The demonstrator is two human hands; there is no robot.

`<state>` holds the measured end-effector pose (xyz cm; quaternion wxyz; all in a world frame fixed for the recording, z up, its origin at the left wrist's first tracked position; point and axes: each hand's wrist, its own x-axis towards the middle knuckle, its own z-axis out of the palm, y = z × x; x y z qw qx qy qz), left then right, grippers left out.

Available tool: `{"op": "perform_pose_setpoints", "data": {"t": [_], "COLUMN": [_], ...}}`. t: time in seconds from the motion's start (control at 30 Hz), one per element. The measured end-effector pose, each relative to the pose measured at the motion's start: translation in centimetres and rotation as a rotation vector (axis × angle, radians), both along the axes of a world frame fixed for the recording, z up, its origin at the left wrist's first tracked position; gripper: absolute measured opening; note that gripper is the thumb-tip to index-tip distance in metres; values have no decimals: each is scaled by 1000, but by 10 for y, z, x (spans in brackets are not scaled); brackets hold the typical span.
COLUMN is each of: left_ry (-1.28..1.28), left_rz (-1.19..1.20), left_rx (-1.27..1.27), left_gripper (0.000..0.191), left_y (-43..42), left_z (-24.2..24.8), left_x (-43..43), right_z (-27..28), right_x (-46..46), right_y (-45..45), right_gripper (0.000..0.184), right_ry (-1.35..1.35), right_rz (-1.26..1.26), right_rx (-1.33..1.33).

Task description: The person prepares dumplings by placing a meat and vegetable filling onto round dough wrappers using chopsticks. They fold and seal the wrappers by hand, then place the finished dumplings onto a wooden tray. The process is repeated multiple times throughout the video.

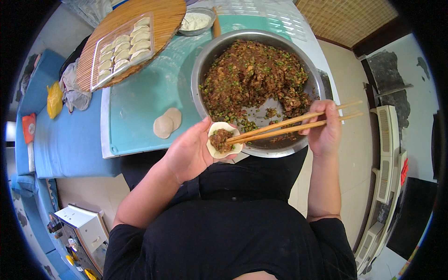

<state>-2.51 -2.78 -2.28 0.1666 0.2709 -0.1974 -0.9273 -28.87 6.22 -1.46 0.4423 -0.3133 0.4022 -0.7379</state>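
Note:
A round dumpling wrapper rests cupped in my left hand, a lump of meat-and-green filling at its centre. My right hand grips a pair of wooden chopsticks, whose tips touch that lump. Both hands are at the near rim of a large steel bowl. Chopped filling is heaped in the bowl, with bare metal showing toward the near side. Left of my left hand, two overlapping wrappers lie on the green mat.
A clear plastic tray holding rows of folded dumplings sits on a round slatted board at the far left. Behind the mat are a bowl of flour, a rolling pin and clear plastic trays. A blue sofa stands left.

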Motion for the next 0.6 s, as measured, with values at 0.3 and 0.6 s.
{"op": "perform_pose_setpoints", "data": {"t": [0.3, 0.6], "left_ry": [96, 77], "left_rz": [48, 62], "left_rx": [13, 10], "left_gripper": [47, 54], "left_y": [-4, -3], "left_z": [2, 3], "left_x": [1, 1], "right_z": [0, 14], "right_x": [6, 15], "right_y": [14, 24], "right_gripper": [30, 30], "right_ry": [71, 190], "right_rz": [-121, -44], "right_rx": [-23, -114]}}
